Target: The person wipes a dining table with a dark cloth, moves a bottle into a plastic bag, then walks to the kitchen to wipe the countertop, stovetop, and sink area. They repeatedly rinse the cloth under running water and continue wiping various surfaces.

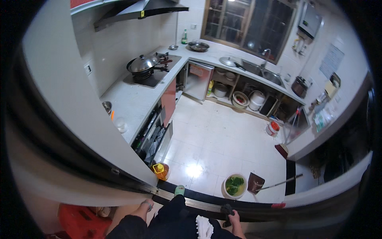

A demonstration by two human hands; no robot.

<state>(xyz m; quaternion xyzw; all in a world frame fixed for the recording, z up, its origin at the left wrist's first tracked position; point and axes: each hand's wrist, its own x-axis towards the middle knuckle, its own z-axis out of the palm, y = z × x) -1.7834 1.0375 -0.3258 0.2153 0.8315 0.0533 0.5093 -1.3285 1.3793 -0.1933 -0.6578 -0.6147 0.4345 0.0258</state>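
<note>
Low at the kitchen doorway, my left hand (147, 204) hangs beside my dark clothing, above the door track; a greyish band or object shows at it, too small to tell. My right hand (234, 215) grips a dark object (227, 211), perhaps cloth or a strap, near the track. Between the hands, a white frilled cloth (204, 227) lies against my dark clothing. A green slipper (179, 190) on one foot is at the dark threshold. Just beyond, a white basin (235, 185) holds leafy greens in water, with a brown dustpan (256, 182) to its right.
An oil jug (161, 171) stands by the left door edge, below a pulled-out drawer (161, 143). A cabinet door (197, 80) hangs open. Farther in are a lidded wok (143, 64) on the stove and a bucket (272, 128). A red plastic stool (80, 221) is lower left.
</note>
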